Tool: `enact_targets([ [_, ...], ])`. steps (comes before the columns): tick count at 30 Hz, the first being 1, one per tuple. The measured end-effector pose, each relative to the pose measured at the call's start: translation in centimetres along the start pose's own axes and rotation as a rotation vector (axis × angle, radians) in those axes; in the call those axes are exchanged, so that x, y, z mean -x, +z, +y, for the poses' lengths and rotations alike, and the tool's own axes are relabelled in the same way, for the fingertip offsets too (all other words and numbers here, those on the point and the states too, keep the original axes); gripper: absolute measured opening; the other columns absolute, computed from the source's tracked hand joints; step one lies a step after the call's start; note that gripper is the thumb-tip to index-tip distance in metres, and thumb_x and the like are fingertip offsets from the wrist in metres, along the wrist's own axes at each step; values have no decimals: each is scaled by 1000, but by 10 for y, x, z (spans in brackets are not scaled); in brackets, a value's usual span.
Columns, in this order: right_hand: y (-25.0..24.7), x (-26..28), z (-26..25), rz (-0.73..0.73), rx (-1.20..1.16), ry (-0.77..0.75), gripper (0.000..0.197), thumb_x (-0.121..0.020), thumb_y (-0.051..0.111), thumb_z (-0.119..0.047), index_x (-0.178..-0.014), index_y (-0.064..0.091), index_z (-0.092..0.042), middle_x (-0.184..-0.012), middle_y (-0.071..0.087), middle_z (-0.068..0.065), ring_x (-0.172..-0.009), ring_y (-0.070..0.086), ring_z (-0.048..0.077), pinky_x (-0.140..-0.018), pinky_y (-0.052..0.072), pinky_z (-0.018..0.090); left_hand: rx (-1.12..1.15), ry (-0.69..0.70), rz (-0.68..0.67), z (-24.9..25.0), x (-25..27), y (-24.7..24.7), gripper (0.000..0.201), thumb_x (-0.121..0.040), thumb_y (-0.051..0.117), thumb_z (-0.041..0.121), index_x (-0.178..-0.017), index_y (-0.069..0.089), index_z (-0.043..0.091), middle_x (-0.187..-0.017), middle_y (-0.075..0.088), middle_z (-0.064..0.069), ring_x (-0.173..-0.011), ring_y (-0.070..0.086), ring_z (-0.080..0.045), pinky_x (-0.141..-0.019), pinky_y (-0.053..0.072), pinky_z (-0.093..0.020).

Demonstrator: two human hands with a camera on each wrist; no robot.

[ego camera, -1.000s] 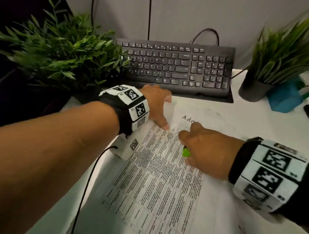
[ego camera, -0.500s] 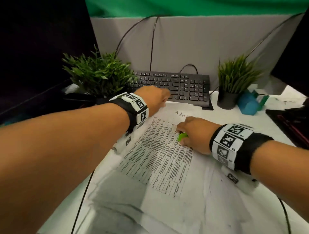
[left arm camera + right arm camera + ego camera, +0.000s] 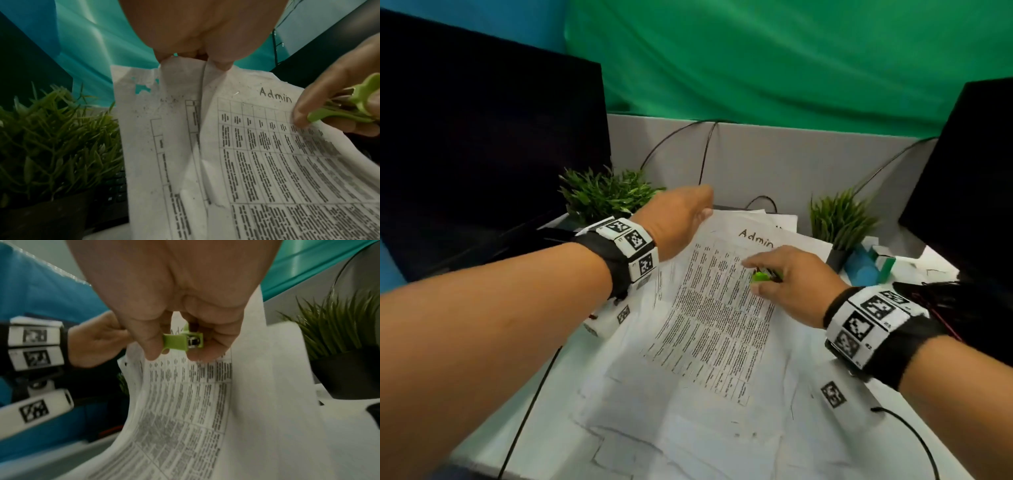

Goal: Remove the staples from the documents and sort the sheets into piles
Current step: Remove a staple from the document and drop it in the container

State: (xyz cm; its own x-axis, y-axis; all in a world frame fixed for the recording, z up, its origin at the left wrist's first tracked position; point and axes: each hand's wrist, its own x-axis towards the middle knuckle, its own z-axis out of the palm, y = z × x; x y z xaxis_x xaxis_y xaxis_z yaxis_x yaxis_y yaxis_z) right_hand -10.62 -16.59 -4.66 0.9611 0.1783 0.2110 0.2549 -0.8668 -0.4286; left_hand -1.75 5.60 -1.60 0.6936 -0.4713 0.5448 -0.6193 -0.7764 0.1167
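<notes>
A printed document (image 3: pixel 715 318) headed "Admin", with a table of text, is lifted at its top edge above the desk. My left hand (image 3: pixel 681 219) pinches its top left corner (image 3: pixel 185 68), where the sheets (image 3: pixel 257 154) fan apart and the paper is pitted with small holes. My right hand (image 3: pixel 784 284) grips a small green staple remover (image 3: pixel 761 275) and rests on the top sheet near the heading. In the right wrist view the staple remover (image 3: pixel 180 341) sits between thumb and fingers above the sheet (image 3: pixel 185 402). No staple can be made out.
More white sheets (image 3: pixel 688 428) lie spread on the desk below. A leafy plant (image 3: pixel 606 195) stands back left, a grassy plant in a dark pot (image 3: pixel 839 222) back right beside a blue object (image 3: pixel 866 270). Dark monitors (image 3: pixel 482 144) flank both sides. Cables cross the desk.
The head view has pulled back and up. My left hand has lifted the document's top corner off the desk, so the sheets now cover the keyboard. My right hand still holds the staple remover.
</notes>
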Motion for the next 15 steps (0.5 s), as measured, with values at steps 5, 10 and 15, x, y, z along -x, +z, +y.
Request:
enact_targets([
  [5, 15, -14, 15, -46, -74, 154, 67, -76, 85, -28, -134, 53, -30, -129, 58, -7, -109, 58, 14, -96, 50, 29, 36, 12, -46, -9, -9, 14, 20, -106, 44, 27, -110, 57, 13, -96, 64, -9, -87, 58, -31, -76, 49, -37],
  [10, -1, -30, 20, 185, -96, 252, 47, -68, 90, -34, -106, 63, -31, -104, 63, -6, -91, 59, 14, -75, 48, 26, -17, -4, -83, -16, -20, 15, 24, -108, 39, 33, -116, 52, 14, -87, 65, -13, -77, 59, -33, -69, 48, -36],
  [15, -24, -24, 35, 260, -268, 329, 40, -66, 92, -20, -98, 68, -22, -95, 66, -2, -78, 64, 15, -73, 56, 33, 89, -26, -117, -16, -23, 1, 21, -107, 45, 30, -113, 55, 12, -86, 64, -9, -78, 59, -32, -70, 48, -36],
])
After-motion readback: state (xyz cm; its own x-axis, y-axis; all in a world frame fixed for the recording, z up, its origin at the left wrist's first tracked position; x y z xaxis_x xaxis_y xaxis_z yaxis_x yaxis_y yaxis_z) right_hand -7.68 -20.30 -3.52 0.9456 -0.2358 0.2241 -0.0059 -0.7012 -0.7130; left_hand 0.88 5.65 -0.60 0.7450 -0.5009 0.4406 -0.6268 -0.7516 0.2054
